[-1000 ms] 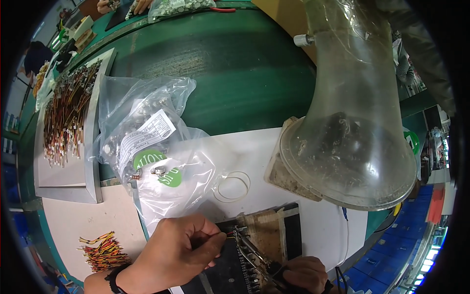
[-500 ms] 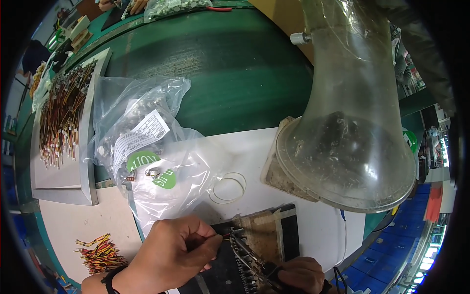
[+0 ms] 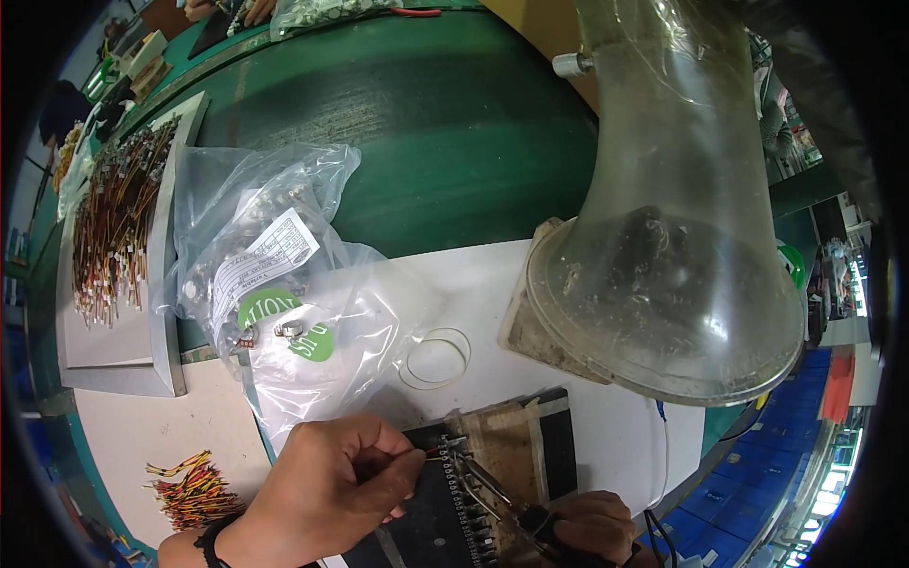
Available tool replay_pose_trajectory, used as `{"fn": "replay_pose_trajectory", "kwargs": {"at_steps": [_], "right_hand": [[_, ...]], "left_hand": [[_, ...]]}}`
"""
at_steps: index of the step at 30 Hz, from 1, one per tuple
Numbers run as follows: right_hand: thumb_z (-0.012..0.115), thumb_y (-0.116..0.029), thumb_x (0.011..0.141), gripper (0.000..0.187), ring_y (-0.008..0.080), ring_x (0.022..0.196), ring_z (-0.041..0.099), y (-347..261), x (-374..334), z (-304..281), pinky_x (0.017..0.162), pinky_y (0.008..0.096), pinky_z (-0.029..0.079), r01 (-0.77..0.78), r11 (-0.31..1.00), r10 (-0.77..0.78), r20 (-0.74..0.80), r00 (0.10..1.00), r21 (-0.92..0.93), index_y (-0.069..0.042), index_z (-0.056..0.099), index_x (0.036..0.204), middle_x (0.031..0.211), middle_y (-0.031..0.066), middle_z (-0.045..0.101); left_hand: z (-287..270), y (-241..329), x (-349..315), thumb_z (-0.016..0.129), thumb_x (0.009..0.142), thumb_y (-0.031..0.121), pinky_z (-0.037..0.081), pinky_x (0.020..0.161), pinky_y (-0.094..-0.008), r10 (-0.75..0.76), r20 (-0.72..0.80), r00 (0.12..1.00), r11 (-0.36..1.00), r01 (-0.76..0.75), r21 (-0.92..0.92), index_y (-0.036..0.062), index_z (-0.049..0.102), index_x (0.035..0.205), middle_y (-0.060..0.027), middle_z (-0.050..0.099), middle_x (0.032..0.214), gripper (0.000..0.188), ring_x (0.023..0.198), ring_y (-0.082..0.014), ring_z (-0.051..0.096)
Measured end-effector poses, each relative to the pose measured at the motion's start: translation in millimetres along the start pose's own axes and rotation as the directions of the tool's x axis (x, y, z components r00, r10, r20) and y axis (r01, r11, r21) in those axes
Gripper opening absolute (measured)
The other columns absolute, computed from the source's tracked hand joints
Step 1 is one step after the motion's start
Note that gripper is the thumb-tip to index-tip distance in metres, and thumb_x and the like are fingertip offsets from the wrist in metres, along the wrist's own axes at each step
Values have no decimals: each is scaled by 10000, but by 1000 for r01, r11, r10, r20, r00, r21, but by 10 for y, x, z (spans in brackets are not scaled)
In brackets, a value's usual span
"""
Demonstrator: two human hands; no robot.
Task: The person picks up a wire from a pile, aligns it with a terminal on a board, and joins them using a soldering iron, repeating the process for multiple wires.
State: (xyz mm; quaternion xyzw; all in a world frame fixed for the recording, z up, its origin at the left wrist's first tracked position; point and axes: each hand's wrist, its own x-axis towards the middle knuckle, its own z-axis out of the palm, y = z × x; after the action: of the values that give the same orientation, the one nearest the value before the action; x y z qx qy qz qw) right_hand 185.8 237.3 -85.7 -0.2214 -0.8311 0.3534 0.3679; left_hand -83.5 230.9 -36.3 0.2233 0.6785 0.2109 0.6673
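Green bench top point(image 3: 454, 151), scuffed toward the far side. Big cloudy funnel point(image 3: 682, 293) looms over the right, its mouth wide and grimy; pale cylindrical fitting point(image 3: 571, 65) at the neck. Stained slab point(image 3: 526, 333) partly under its rim. Thin pale looped band point(image 3: 434, 388) lies on white sheeting point(image 3: 615, 445). Far edge: cardboard point(image 3: 544, 47), something with a red handle point(image 3: 417, 12). Blue panels point(image 3: 748, 473) off to the lower right, what they are I can't tell.

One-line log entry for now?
left hand: pinching thin wire | right hand: gripping dark-handled tool, tip near metal parts row | wire pile: near left wrist
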Motion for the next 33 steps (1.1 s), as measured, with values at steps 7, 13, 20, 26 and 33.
{"fn": "replay_pose_trajectory", "kwargs": {"at_steps": [7, 13, 20, 26, 33], "right_hand": [[728, -380, 821, 504, 312, 659, 649, -12, 40, -33, 596, 407, 541, -33, 999, 33, 71, 997, 3, 20, 571, 1084, 762, 145, 639], [743, -352, 808, 482, 309, 645, 649, -12, 15, 5, 583, 410, 542, -20, 999, 18, 42, 999, 30, 12, 570, 1072, 754, 144, 640], [757, -341, 798, 486, 315, 651, 655, -16, 8, 13, 581, 408, 547, -15, 1000, 15, 43, 999, 13, 19, 572, 1067, 760, 152, 645], [772, -347, 787, 504, 324, 669, 664, -7, 22, -14, 583, 409, 552, 1, 1000, -2, 92, 996, 10, 31, 586, 1064, 751, 155, 644], [786, -357, 771, 534, 333, 658, 665, 4, 64, 25, 580, 412, 554, 2, 998, -5, 58, 998, 59, 36, 593, 1075, 734, 156, 641]], "left_hand": [[0, 14, -5, 638, 919, 107, 517, 571, -212, 4, -11, 1000, 1000, -4, 11, -41, 606, 915, -52, 652, 743, 152, 634, -77, 617], [5, 17, -24, 640, 917, 104, 521, 578, -215, 15, -7, 1000, 1000, -15, 21, -45, 610, 921, -56, 654, 745, 152, 640, -82, 622], [-64, -43, 37, 646, 912, 97, 526, 582, -218, 42, 65, 997, 999, -41, -19, -49, 612, 915, -60, 654, 746, 150, 648, -86, 625], [-62, -58, 34, 653, 907, 96, 532, 589, -218, 63, 69, 996, 998, -63, -3, -50, 614, 915, -58, 653, 746, 151, 651, -85, 627], [-63, -78, 44, 650, 909, 96, 531, 587, -215, 72, 72, 995, 997, -73, 7, -45, 611, 915, -52, 652, 744, 146, 647, -80, 624]]}}
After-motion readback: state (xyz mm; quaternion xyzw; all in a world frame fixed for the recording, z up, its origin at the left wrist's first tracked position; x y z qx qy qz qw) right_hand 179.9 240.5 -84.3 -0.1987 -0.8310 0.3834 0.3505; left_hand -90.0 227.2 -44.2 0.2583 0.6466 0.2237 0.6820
